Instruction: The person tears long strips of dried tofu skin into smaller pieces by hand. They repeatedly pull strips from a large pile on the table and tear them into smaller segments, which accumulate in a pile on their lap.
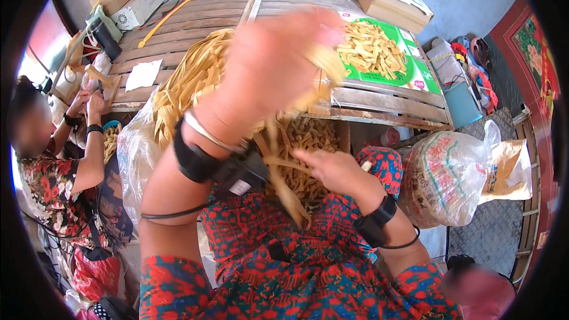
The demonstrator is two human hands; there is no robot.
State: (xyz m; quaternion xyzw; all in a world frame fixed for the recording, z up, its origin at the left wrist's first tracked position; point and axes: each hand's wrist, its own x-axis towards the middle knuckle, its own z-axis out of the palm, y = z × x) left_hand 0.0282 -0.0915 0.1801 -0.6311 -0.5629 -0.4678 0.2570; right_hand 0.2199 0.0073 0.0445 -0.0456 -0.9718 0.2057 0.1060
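Note:
My left hand [284,58] is raised close to the camera and blurred by motion. Yellowish dried leaf-like strips [328,66] show at its fingers, and its grip looks closed on them. Lower down, my right hand [335,171] has curled fingers with the index finger extended; a thin dried strip [286,162] runs into its grasp. The short pale end of some object [366,166] pokes out behind that hand; what it belongs to is hidden. A longer strip [286,193] hangs down over my lap. Beneath both hands sits a container full of short, curled dried pieces [311,135].
Long dried strips [191,75] are heaped at the slatted table's [178,24] near edge. Short folded pieces [373,49] lie on a green printed sheet [420,75]. A co-worker's hands [86,104] are busy at left. A stuffed plastic sack [444,178] stands at right.

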